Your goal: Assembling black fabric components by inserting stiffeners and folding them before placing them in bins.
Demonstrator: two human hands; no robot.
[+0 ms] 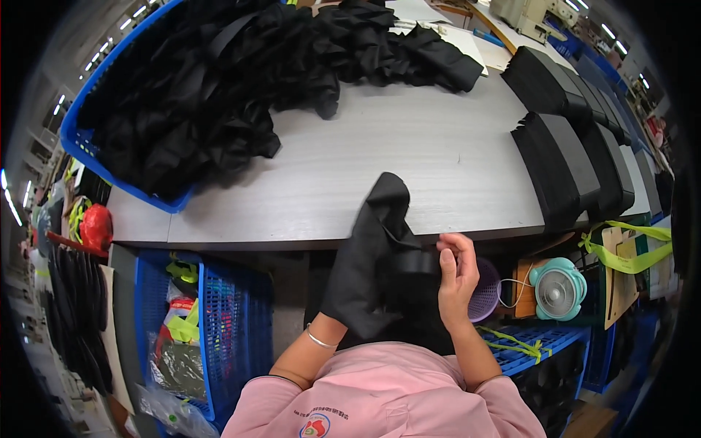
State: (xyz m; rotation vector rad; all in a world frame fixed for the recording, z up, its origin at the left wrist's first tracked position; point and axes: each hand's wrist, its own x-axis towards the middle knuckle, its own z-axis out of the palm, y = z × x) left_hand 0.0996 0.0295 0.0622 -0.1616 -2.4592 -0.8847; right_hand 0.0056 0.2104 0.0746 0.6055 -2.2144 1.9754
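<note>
A black fabric piece (pixel 358 270), shaped like a sleeve or pouch, covers my left hand up to the wrist. Its tip stands up over the table's front edge. Only my left forearm (pixel 301 356), with a silver bracelet (pixel 320 339), comes out below, so the left fingers are hidden. On the other side, my right hand (pixel 460 277) is beside the fabric's folded edge. Its fingers are slightly bent, with the thumb apart, and nothing shows in its grasp.
A blue basket (pixel 80 150) overflows with crumpled black fabric pieces (pixel 219 87) across the grey table (pixel 350 153). Stacks of flat black pieces (pixel 558 164) stand at the right. Below are a blue crate (pixel 213 328), a purple basket (pixel 483 292) and a teal fan (pixel 559 289).
</note>
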